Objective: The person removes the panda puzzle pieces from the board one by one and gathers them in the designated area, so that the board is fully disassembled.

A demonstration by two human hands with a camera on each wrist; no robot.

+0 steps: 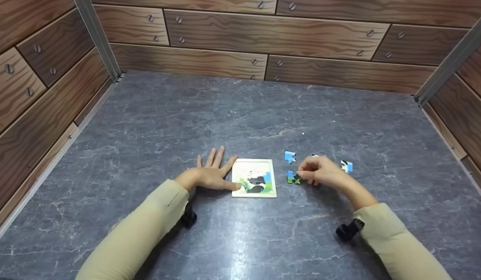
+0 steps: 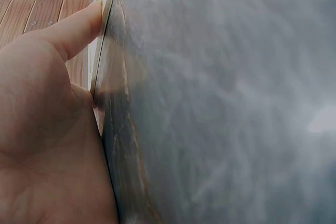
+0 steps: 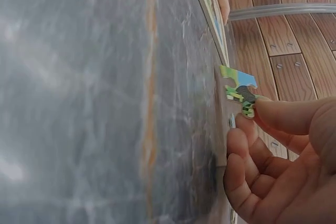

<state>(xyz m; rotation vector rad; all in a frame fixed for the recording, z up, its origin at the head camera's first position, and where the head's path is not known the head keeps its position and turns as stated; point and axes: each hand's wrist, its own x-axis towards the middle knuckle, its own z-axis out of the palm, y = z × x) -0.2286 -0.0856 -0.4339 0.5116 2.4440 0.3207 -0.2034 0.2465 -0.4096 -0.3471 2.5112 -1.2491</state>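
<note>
My left hand [image 1: 211, 177] lies spread on the table at the left side of a square puzzle board [image 1: 245, 167], its thumb resting on the frame's left edge. A panda picture in green, blue, black and white partly fills the board. To the right of it, my right hand [image 1: 322, 171] pinches a puzzle piece [image 1: 291, 177] between thumb and forefinger. That piece is blue, green and black; in the right wrist view the same puzzle piece [image 3: 242, 85] is tilted up. The other fingers of that hand are curled beneath.
A blue puzzle piece [image 1: 290, 156] lies beyond the held one. Another piece [image 1: 346, 166], blue, black and white, sits right of my right hand, and one more [image 1: 315, 155] is mostly hidden behind it. Wood-patterned walls [image 1: 271, 35] border the grey marbled table [image 1: 186, 116].
</note>
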